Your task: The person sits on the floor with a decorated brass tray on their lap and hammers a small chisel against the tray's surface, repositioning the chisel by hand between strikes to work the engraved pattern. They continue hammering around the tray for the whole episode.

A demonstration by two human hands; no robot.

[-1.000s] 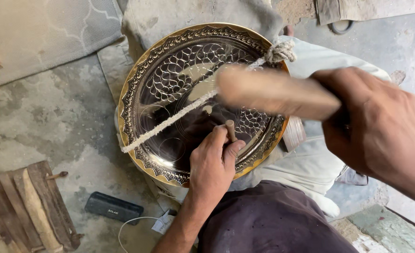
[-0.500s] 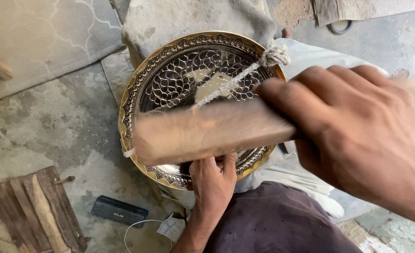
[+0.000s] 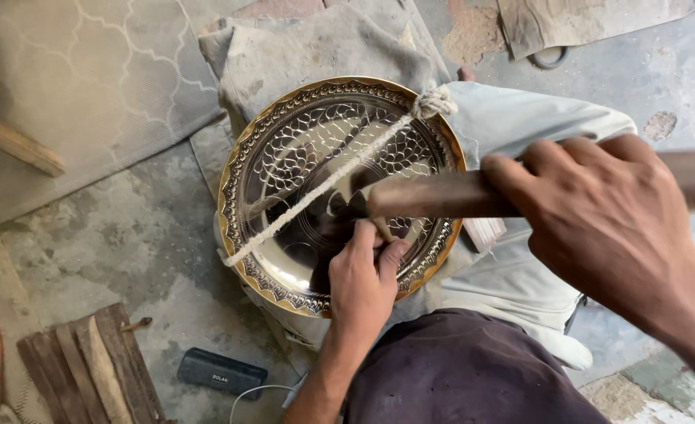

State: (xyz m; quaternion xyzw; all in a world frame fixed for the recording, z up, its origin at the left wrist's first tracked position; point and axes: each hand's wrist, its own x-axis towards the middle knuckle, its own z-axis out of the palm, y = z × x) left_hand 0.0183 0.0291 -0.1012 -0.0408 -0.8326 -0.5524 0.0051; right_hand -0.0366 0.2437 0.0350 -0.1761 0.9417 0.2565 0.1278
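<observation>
1. The left hand [image 3: 365, 276] is pinched together on a small chasing tool whose tip is hidden under the fingers; it rests on the round engraved brass tray [image 3: 339, 192], which lies propped on the person's lap over grey cloth [image 3: 316, 47].
2. The right hand [image 3: 598, 216] is clamped around a wooden-handled hammer [image 3: 434, 196], whose head hangs just above the left fingertips.
3. A glancing blow could land on those fingers, since the head sits so near them.
4. A pale twisted cord [image 3: 324, 184] crosses the tray just beyond the left hand; a stray strike could catch it, or the tray could shift.
5. An off-centre hit may dent the pattern.
</observation>
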